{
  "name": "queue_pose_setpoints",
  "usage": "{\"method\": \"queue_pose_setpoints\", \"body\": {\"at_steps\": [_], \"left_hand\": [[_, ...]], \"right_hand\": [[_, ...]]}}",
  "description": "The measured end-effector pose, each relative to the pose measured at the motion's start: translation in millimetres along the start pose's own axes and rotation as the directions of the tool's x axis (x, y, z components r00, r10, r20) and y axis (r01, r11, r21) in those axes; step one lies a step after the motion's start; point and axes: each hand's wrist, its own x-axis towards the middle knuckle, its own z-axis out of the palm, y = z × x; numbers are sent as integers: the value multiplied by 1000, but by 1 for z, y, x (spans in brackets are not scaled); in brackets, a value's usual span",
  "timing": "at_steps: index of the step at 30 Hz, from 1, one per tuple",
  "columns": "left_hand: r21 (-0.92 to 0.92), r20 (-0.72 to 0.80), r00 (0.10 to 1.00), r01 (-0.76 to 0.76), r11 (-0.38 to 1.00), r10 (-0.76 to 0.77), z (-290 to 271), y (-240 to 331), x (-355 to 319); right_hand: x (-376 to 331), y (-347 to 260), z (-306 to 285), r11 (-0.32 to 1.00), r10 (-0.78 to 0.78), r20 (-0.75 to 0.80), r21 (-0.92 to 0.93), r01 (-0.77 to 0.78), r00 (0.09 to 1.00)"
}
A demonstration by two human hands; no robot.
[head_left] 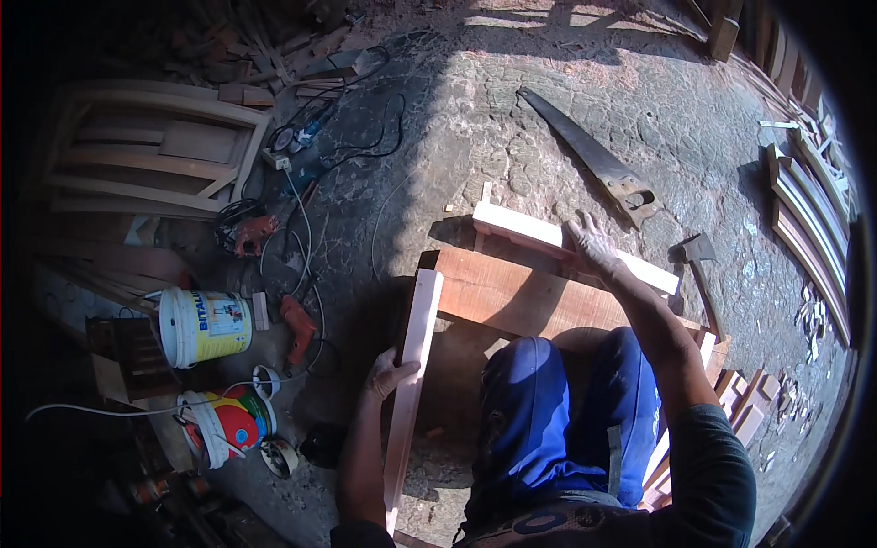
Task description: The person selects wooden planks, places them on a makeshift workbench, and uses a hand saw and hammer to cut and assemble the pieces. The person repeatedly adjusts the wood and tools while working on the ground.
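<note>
My left hand point(391, 373) is closed round a long, pale wooden strip point(416, 352), thumb across its face. The strip slants up from my left side, its far end beside the end of a broad reddish-brown plank point(512, 294). That plank lies crosswise in front of my knees. Just past it sits a pale, narrow wooden piece point(521, 225) with small crosspieces under it. Across its top lies my right hand point(594, 245), fingers stretched out over the far edge. The underside of that hand is hidden.
Beyond lies a handsaw point(594, 151); right, a hatchet point(703, 274). Curved wooden strips point(808, 219) and offcuts point(754, 402) line the right side. Left are orange power tools point(298, 329), trailing cords, a white bucket point(178, 329), a toppled tub point(206, 434) and a wooden frame point(155, 105).
</note>
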Motion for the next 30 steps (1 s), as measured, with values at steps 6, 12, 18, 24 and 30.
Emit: {"method": "queue_pose_setpoints", "body": {"at_steps": [6,12,18,24,30], "left_hand": [[487,-467,879,344,803,-93,43,6,-5],[498,-457,854,15,867,248,66,-27,-17],[602,-442,789,-91,793,426,104,-80,-6],[717,-350,854,-20,697,384,112,-40,-19],[658,-352,870,-32,752,346,118,-41,-25]], "right_hand": [[11,20,-20,972,-133,203,217,88,970],[-24,-9,-67,984,-93,178,169,63,980],[-60,-32,-75,970,-178,247,209,127,953],[-82,-47,-58,975,-164,243,188,120,956],[-73,-61,-51,962,-215,221,215,167,951]]}}
